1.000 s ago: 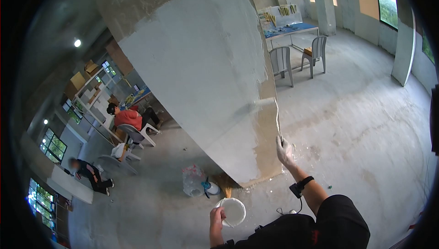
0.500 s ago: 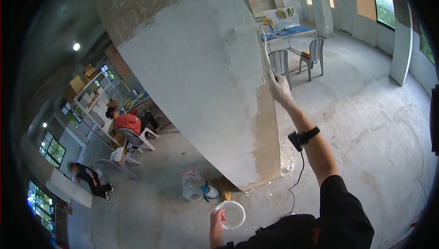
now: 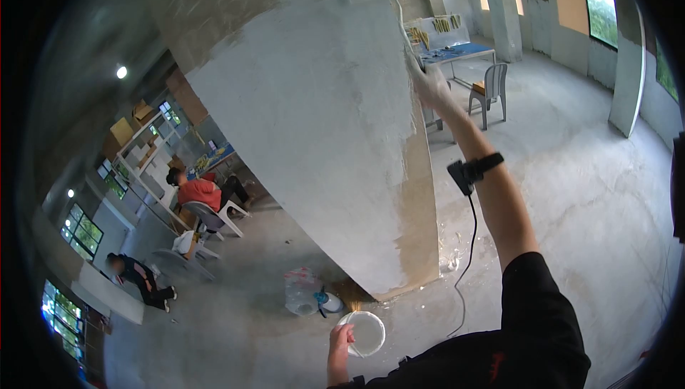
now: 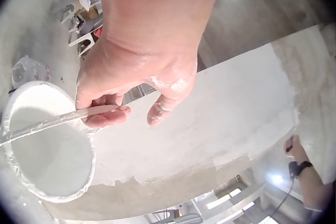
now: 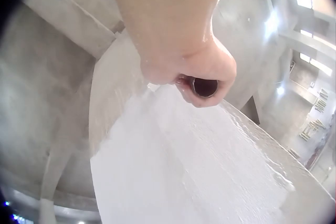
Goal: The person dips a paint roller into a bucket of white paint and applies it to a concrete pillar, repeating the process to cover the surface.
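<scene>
right wrist view only: right hand (image 5: 184, 61) clenched round dark handle (image 5: 205, 87) | head view: at pillar (image 3: 321, 125) edge, upper centre | left hand (image 4: 136, 71) grips bail (image 4: 52, 121) of pail (image 4: 52, 195), lower centre | chair (image 3: 492, 82) just right of forearm (image 3: 492, 196)

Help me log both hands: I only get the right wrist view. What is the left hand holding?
Observer: The left hand grips a white bucket by its thin handle.
Operator: Anything in it?
Observer: Its inside is coated white. I cannot tell the level.
Operator: Where on the column is the right hand?
Observer: The right hand, gripping its tool handle, is raised at the column's right edge, near the top of the white coat.
</scene>
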`<state>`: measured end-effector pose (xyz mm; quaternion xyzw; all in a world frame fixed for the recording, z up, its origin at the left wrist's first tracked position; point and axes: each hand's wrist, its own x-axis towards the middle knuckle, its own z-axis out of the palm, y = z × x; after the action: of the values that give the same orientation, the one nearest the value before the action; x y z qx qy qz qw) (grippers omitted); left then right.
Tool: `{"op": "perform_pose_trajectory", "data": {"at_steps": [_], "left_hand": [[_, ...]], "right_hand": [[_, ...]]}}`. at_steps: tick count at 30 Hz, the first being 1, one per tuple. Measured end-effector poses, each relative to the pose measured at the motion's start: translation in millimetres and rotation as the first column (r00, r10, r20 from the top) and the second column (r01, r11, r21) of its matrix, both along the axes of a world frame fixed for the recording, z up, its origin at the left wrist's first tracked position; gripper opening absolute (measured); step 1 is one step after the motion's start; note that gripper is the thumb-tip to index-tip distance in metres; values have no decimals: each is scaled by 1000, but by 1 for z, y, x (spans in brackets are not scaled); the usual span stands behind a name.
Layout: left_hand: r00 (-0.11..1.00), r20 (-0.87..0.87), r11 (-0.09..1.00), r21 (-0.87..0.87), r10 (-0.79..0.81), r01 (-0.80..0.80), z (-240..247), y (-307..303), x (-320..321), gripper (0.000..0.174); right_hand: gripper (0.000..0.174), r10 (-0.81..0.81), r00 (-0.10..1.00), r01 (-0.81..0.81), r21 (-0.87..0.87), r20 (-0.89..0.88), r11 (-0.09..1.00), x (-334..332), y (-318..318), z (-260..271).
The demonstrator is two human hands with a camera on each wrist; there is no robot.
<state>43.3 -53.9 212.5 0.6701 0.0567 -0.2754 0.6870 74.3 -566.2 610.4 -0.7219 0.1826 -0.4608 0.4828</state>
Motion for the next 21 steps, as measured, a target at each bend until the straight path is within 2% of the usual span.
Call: {"op": "perform_pose_trajectory", "data": {"at_steps": [2,7,10,12,14,16,17,18,21], "left_hand": [[1000,-12,999,29,-28,28,4,0,1,18],[999,-2,999,10,-37,37,-11,5,7,16],[1000,-15,1000,13,-26,27,-7,3,7,16],[1000,-22,1000,20,-17,17,-8,2,8,16],[999,-30,1000,22,-20,20,-16,3,11,16],[999,-40,999,44,-14,16,-13,2,10,16],[999,-49,998,62,-7,10,-12,1,9,16],[999,-50,998,63,-6,9,-13,1,9,16],[999,-44,996,89,18,-14,-15,1,8,17]], "right_hand": [[59,-55,998,55,-71,-7,996,16,-16,-44],[54,-46,997,43,-43,-69,998,-13,13,-127],[51,-35,996,38,30,-79,999,-28,35,-173],[51,-38,983,51,68,-180,996,-38,49,-204],[49,-24,981,43,94,-193,995,-48,63,-235],[48,-30,959,65,116,-283,991,-57,75,-269],[49,-30,966,62,120,-255,991,-61,81,-287],[48,-22,946,77,159,-323,984,-68,87,-299],[48,-21,921,74,122,-390,990,-74,88,-360]]}}
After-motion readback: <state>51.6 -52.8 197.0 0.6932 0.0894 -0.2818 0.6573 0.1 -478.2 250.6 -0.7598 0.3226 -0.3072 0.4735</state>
